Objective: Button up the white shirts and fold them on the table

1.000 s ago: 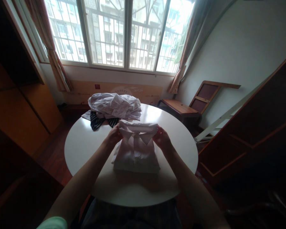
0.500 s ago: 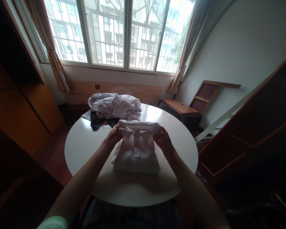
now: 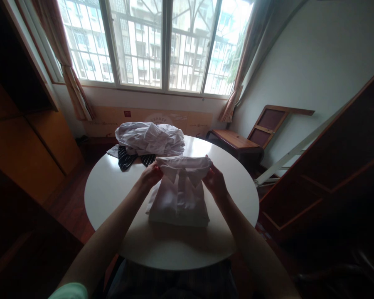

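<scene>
A white collared shirt (image 3: 179, 201), folded into a compact block, lies on the round white table (image 3: 112, 195) in front of me. Its collar end is toward the window and looks raised, with both collar points facing me. My left hand (image 3: 152, 173) grips the left end of the collar between thumb and fingers. At the collar's right end, my right hand (image 3: 214, 178) pinches the fabric in the same way. Some fingertips of both hands are hidden behind the cloth.
A crumpled heap of white clothes (image 3: 149, 137) sits at the table's far left, with a dark striped cloth (image 3: 126, 158) hanging out beneath it. Beyond the table at right stand a wooden chair (image 3: 237, 139) and a pale ladder-like frame (image 3: 286, 160). A barred window (image 3: 143, 50) is ahead.
Both hands have shifted slightly to the right, carrying the collar with them. The lower part of the folded shirt and the clothes heap stay in place.
</scene>
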`<state>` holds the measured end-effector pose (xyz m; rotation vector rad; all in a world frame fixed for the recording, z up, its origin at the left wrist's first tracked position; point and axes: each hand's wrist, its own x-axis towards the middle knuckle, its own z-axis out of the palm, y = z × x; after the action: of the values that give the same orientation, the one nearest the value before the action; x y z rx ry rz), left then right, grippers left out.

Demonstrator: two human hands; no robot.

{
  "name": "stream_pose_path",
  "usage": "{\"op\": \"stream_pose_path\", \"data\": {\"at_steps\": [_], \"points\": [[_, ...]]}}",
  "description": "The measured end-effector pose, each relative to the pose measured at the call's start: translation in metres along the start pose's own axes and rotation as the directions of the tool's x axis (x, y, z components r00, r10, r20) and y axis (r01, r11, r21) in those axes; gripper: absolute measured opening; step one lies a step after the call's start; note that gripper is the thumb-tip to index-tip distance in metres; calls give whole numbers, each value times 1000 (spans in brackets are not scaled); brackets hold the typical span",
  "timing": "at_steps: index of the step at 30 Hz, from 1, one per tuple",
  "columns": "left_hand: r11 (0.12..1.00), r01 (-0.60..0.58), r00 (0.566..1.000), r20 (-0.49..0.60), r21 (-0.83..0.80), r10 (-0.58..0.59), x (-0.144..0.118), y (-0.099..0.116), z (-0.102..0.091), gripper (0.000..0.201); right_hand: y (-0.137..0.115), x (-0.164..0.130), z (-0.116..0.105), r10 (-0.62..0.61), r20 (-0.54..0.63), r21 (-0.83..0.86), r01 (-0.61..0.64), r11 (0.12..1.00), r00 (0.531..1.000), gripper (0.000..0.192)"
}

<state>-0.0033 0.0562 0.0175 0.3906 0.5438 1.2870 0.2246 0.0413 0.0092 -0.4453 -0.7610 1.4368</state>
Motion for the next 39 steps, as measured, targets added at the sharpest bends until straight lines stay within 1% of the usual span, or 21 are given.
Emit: {"op": "stream_pose_path", "data": {"at_steps": [3,9,11,16,18,21,22,24,26,27,29,31,34,39], "points": [[1000,-22,1000,-10,-4,22,2,0,1,29,-5,-2,5,-42,14,72,41,997,999,25],[998,-19,999,44,-55,21,1,-2,6,23,-7,-1,1,-67,-21,-96,65,993,998,30],[998,-22,998,55,-52,25,-3,-2,9,24,-6,0,0,-57,-17,-117,55,992,998,33],[996,-93,995,47,-17,94,-7,-1,10,26,-5,0,2,-61,33,-39,62,997,998,31],[996,-81,996,22,-37,82,-5,0,9,26,-6,0,2,-65,55,-1,65,998,996,29],[996,-21,1000,-12,-86,20,-3,4,8,24,-9,0,0,-48,68,43,45,998,997,30],[997,7,1000,-1,-82,-7,-4,5,8,23,-10,0,-1,-37,63,55,33,998,997,31],[998,59,996,70,-34,-57,-7,6,9,23,-12,0,-3,5,51,74,-9,997,999,28],[996,83,984,154,26,-86,-11,7,9,24,-14,-1,-4,58,44,97,-62,993,997,21],[995,85,980,175,46,-92,-12,6,9,24,-14,-1,-4,73,40,106,-77,991,997,19],[996,70,985,151,54,-78,-13,5,9,23,-13,-1,-3,75,29,105,-78,991,997,18],[999,24,997,77,27,-26,-12,4,9,22,-11,-1,-1,59,6,76,-59,995,998,17],[998,-52,999,-16,-44,51,-9,3,8,21,-8,-1,1,72,-18,23,-72,997,997,13],[985,-119,991,-72,-124,111,-5,1,8,13,-5,0,1,73,-23,-82,-75,994,997,11]]}}
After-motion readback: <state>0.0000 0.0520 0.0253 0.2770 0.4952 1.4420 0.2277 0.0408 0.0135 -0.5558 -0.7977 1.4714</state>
